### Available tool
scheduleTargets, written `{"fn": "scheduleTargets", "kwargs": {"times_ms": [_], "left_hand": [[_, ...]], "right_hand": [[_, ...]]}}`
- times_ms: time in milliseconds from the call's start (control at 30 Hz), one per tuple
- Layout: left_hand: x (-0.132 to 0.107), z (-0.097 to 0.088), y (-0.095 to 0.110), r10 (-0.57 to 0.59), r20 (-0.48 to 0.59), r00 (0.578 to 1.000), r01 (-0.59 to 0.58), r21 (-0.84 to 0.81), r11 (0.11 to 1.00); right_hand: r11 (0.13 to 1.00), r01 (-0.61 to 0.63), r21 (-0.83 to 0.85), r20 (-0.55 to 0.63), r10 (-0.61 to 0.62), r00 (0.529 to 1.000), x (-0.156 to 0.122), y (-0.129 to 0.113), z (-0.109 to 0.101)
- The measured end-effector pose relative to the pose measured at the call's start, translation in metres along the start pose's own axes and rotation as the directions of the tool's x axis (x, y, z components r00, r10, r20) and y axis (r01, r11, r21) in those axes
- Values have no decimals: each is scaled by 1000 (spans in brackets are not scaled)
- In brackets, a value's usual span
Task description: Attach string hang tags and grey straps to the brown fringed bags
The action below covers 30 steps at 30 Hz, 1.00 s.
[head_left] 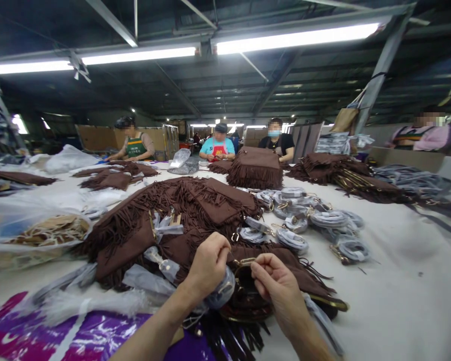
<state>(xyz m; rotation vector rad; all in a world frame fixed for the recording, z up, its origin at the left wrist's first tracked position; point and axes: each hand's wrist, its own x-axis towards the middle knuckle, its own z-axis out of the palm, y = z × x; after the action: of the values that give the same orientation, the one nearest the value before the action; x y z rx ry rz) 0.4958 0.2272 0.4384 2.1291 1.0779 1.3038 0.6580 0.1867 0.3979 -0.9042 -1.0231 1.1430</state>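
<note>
My left hand (207, 264) is closed in a fist round a plastic-wrapped strap bundle (222, 292), just above a brown fringed bag (255, 296) lying in front of me. My right hand (276, 287) pinches a gold metal clasp (244, 261) at the top of that bag. Both hands meet over the bag's opening. Behind them spreads a heap of brown fringed bags (180, 210) with small wrapped pieces among them.
Several coiled wrapped straps (315, 220) lie to the right on the white table (406, 281). A stack of fringed bags (254, 168) stands further back. Plastic bags (33, 230) sit at left, purple sheeting (60, 336) near me. Four people work along the far side.
</note>
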Motion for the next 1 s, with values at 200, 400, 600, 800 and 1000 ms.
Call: {"fn": "scheduleTargets", "kwargs": {"times_ms": [200,400,600,800,1000], "left_hand": [[-9,15,11,-262,333,906,405,-497,768],[-16,12,17,-243,324,914,394,-568,723],[-23,15,24,-120,451,884,321,-399,859],[-26,25,16,80,354,932,66,-381,922],[-25,31,13,-140,352,925,312,-500,808]], "right_hand": [[966,11,258,33,-20,999,-5,-15,4],[959,169,228,-99,-150,984,-6,-21,6],[971,194,143,-65,-187,980,-4,-2,1],[967,236,94,12,-238,971,0,3,-5],[959,241,146,-43,-237,971,-3,-15,-4]]}}
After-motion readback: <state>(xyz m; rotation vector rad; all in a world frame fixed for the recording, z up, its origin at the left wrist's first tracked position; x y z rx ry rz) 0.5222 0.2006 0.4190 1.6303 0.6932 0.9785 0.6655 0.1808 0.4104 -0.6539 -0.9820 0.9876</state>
